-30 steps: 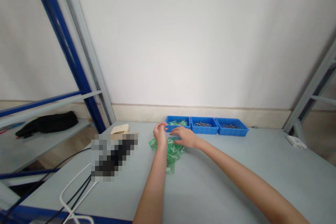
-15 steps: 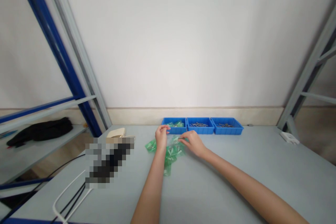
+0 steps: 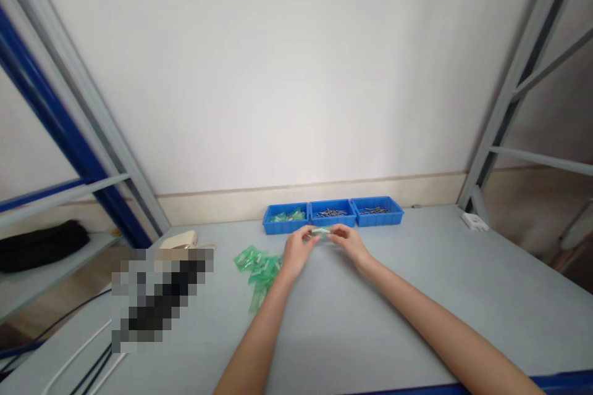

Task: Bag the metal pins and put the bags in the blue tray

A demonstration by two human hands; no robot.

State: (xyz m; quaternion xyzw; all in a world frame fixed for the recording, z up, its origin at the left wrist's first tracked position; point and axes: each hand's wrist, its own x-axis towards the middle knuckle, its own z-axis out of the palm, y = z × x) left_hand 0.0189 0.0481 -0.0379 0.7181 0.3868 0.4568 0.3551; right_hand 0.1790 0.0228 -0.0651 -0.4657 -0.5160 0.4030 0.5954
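Observation:
Between my two hands, in front of the middle bin, is a small green-tinted plastic bag (image 3: 321,232). My left hand (image 3: 298,251) pinches its left end, and my right hand (image 3: 351,243) pinches its right end. What lies inside the bag is too small to make out. To the left of my left forearm lies a loose pile of green plastic bags (image 3: 264,270) on the grey table (image 3: 352,333). Behind my hands stand three blue bins in a row: the left bin (image 3: 273,228) holds green bags, while the middle bin (image 3: 340,221) and right bin (image 3: 389,218) hold thin metal pieces resembling screws.
A cream-coloured box (image 3: 178,239) stands at the left, beside a blurred-out dark area. White and black cables (image 3: 76,355) run along the table's left side. A small white object (image 3: 474,222) lies far right near the metal frame (image 3: 504,99).
Both hands have come together over the table, right of the green pile, with one bag stretched between them. The view has turned right, so the bins and pile sit farther left.

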